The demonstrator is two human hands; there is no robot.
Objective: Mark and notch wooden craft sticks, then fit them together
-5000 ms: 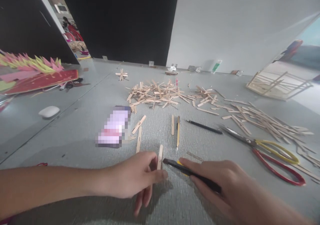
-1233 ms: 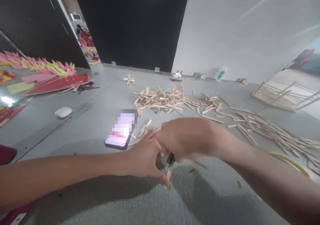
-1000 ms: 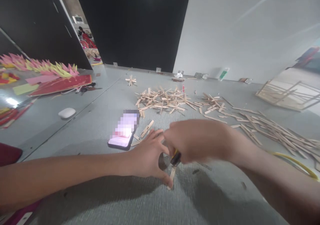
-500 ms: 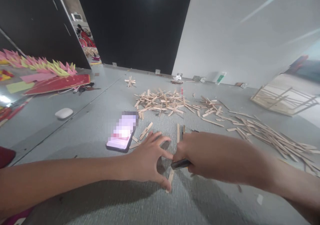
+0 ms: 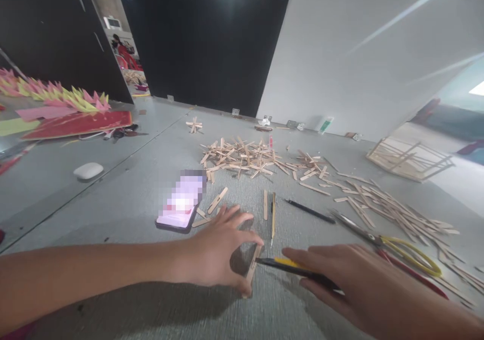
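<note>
A short wooden stick (image 5: 254, 265) lies on the grey surface, its two ends held between the thumb and index finger of my left hand (image 5: 223, 244); the other fingers are spread. My right hand (image 5: 351, 279) grips a black and yellow cutter (image 5: 291, 267), whose tip is at the middle of the stick. Beyond the hands lie another stick (image 5: 265, 205), a thin yellow tool (image 5: 273, 216) and a black pen-like tool (image 5: 310, 211). Scissors (image 5: 378, 240) with yellow and red handles lie beside my right hand.
A phone (image 5: 180, 204) and a white mouse-like object (image 5: 88, 171) lie on the left. Farther back is a pile of sticks (image 5: 242, 156), with long sticks (image 5: 401, 209) at right and a wooden frame (image 5: 412, 161) behind. Red board (image 5: 81, 124) at far left.
My right hand has moved right and toward me with the cutter, uncovering the thin yellow tool, the black tool and the scissors. My left hand stays at the stick.
</note>
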